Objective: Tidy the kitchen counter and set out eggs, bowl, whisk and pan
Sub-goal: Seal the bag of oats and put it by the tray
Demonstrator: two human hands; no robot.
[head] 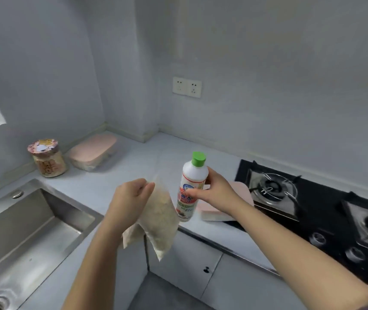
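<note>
On my feed I counted two hands (131,195), one bottle (192,175), one bag (162,215), one jar (47,159), one box (93,151), one pink board (208,212), one counter (156,157), one sink (28,220), one stove (312,198), two burners (272,189), two knobs (318,238) and two sockets (179,86).

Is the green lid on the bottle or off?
On. The green cap sits on top of the white bottle, which the right hand holds nearly upright.
</note>
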